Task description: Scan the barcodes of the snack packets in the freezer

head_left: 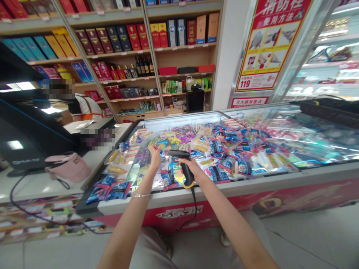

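From the head view, my only feed, I have the right hand (196,170) wrapped around the grip of a black barcode scanner (188,175), its head pointing left above the packets in the glass-topped chest freezer (165,200). The left hand (155,157) hangs just beside the scanner's head, thumb and fingertips drawn together near a blue-and-yellow packet (163,143); I can't make out whether they pinch it or only pass in front of it.

What worries me first is the scanner's cord (195,205). It drops from the grip over the freezer's front edge towards the knees, so a long reach or a shifting leg could snag it and jerk the scanner off line. The left hand is close enough to the scanner's head that its fingers could block the reading window. Glare on the glass and crinkled film could spoil a read, and with wrappers crowded this tightly, a slightly wrong angle could catch a neighbour's code. The blue packets (110,189) at the front left corner lie close to the edge; I judge that a sweeping left forearm could knock them, if they lie above the glass.
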### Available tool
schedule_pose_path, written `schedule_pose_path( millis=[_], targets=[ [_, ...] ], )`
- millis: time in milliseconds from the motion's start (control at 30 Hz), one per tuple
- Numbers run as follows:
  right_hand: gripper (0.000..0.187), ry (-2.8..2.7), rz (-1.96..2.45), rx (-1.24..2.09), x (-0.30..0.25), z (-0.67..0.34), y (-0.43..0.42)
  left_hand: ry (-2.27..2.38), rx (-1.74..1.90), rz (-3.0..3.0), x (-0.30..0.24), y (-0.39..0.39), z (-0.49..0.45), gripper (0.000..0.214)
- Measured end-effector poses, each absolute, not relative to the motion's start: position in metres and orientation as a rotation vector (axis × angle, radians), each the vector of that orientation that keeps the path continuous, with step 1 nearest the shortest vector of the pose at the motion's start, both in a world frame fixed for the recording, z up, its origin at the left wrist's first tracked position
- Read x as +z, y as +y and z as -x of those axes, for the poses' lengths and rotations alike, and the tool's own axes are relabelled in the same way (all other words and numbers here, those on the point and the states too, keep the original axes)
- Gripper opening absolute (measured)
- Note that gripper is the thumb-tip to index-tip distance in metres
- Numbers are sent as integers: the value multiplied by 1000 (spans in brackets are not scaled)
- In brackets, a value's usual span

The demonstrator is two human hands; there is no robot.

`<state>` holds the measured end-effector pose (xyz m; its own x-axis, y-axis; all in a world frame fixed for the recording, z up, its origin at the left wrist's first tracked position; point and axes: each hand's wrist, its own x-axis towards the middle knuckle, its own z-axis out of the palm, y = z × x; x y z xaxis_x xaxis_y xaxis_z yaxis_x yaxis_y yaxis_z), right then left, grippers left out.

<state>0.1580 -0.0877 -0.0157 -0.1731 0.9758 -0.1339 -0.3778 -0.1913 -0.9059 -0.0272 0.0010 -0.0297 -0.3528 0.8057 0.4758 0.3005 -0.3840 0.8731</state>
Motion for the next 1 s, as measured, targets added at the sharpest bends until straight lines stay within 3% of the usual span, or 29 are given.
schedule_pose_path(
  millis=[367,1000],
  targets=[
    [26,-899,925,1654,-15,-159,-88,1363,1854,-1925,-19,-18,25,11],
    [21,-786,848,1580,14,-188,-97,1349,1879,-1885,-11,-20,20,13]
  ],
)
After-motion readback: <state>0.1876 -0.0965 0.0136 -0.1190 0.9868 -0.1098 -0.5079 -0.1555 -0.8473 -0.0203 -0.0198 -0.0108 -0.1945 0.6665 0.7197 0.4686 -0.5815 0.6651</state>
